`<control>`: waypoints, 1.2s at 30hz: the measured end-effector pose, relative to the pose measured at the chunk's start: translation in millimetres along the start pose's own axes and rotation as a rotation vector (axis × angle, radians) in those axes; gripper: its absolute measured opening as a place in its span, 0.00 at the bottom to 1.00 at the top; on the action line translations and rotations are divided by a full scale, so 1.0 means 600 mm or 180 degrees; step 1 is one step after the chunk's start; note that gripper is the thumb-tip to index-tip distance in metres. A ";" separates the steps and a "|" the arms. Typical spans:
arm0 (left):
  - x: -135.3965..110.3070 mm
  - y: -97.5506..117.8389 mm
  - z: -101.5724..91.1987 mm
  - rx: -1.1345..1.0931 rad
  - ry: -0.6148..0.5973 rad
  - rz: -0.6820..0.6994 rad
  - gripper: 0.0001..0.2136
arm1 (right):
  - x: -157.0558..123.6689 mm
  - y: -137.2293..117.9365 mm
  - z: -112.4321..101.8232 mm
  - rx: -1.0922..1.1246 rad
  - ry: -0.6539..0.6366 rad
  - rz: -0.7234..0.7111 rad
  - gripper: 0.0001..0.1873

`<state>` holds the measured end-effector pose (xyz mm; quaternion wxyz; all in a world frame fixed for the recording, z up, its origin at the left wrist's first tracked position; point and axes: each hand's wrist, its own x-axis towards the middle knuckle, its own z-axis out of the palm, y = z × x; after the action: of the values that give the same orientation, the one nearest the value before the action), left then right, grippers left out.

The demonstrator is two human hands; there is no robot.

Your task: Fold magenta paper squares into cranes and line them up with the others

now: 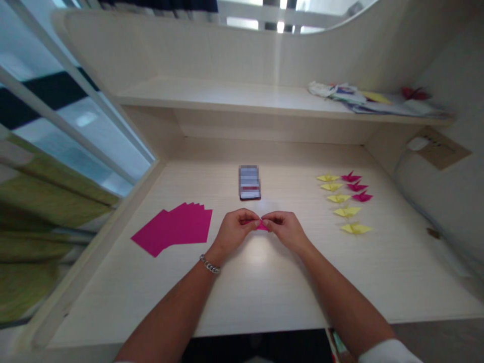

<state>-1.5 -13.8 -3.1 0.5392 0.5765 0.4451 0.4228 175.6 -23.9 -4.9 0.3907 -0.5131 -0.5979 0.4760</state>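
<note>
A small piece of folded pink paper [262, 226] is held between both hands over the middle of the desk, mostly hidden by the fingers. My left hand [237, 227], with a chain bracelet [209, 264] at its wrist, pinches the left side of the paper between thumb and fingers. On the other side my right hand [285, 228] pinches it too, its thumb close to the left thumb. Just beyond the hands lies a phone [249, 182] with a lit, blurred screen. Fanned-out pink paper sheets [177, 227] lie to the left of my left hand.
On the right, several yellow paper cranes [347, 212] form a column beside three pink paper cranes [356, 187]. A raised shelf [227, 96] crosses the back, with papers [374, 101] on its right end. A cable [408, 196] runs along the right wall.
</note>
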 end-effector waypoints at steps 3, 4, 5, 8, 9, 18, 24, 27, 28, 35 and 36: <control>0.001 -0.003 0.001 0.0007 0.0022 -0.0010 0.08 | 0.002 0.004 0.000 -0.0149 -0.0049 0.0024 0.10; 0.001 -0.004 0.001 0.0020 0.0037 -0.0006 0.08 | 0.002 0.006 0.000 -0.0168 -0.0043 0.0030 0.10; 0.002 -0.005 0.001 0.0035 0.0054 0.0008 0.08 | 0.002 0.007 0.000 -0.0179 -0.0026 0.0033 0.10; 0.002 -0.009 0.003 0.0040 0.0099 0.0076 0.07 | 0.002 0.009 0.003 -0.0199 0.0042 0.0022 0.09; 0.001 -0.010 0.004 0.0030 0.0111 0.0101 0.07 | 0.001 0.009 0.005 -0.0207 0.0062 0.0013 0.09; -0.004 0.000 0.013 0.0166 0.0304 0.0246 0.06 | -0.004 0.002 0.012 -0.0491 0.0158 -0.0169 0.08; -0.003 -0.002 0.007 -0.0184 0.0233 0.0110 0.10 | -0.003 0.001 0.009 -0.0439 0.0051 -0.0113 0.09; -0.001 -0.008 0.003 -0.0254 0.0241 0.0051 0.10 | -0.001 0.003 0.007 -0.0173 -0.0187 0.0108 0.10; -0.001 -0.009 0.003 -0.0259 0.0223 0.0029 0.10 | 0.000 0.004 0.006 -0.0139 -0.0253 0.0155 0.11; 0.003 -0.002 -0.001 -0.0423 0.0072 0.0029 0.15 | 0.004 0.012 0.003 -0.0122 -0.0143 0.0105 0.10; 0.005 -0.001 -0.002 -0.0463 0.0139 0.0031 0.16 | 0.005 0.013 0.003 -0.0015 -0.0097 0.0133 0.10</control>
<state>-1.8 -11.0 -3.5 0.5678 0.5286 0.4221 0.4691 175.2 -21.0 -13.0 0.3703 -0.5190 -0.5940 0.4905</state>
